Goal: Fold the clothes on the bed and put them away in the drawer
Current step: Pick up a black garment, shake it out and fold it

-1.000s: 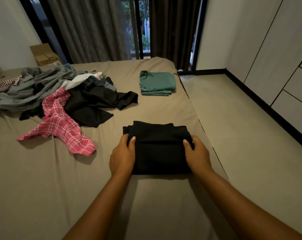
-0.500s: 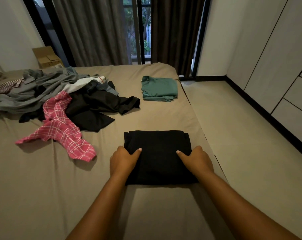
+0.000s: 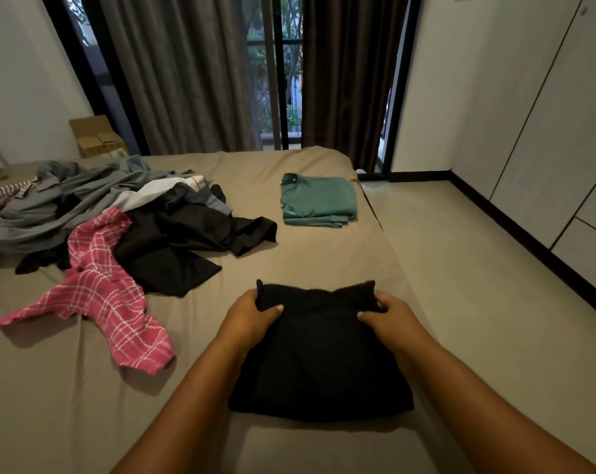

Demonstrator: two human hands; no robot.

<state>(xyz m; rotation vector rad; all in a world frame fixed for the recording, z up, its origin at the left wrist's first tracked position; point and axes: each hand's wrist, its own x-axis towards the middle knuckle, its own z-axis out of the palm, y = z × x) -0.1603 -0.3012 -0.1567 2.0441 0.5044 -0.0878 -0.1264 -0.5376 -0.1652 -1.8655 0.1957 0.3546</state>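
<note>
A folded black garment [image 3: 320,357] is held just above the beige bed [image 3: 194,422], its far corners raised. My left hand [image 3: 252,319] grips its far left corner and my right hand [image 3: 388,319] grips its far right corner, thumbs on top. A folded green shirt [image 3: 318,201] lies near the bed's far right edge. An unfolded heap sits at the left: a pink checked cloth [image 3: 101,289], black clothes [image 3: 187,244], grey clothes [image 3: 60,203] and a white piece [image 3: 163,191].
White wardrobe and drawer fronts [image 3: 570,186] line the right wall beyond a strip of floor [image 3: 488,285]. Curtains [image 3: 194,73] and a glass door stand behind the bed. A cardboard box [image 3: 96,136] sits at the back left.
My hands slid from the near sides of the black garment to its far corners, closed on them and lifted it off the bed. The view tilted up.
</note>
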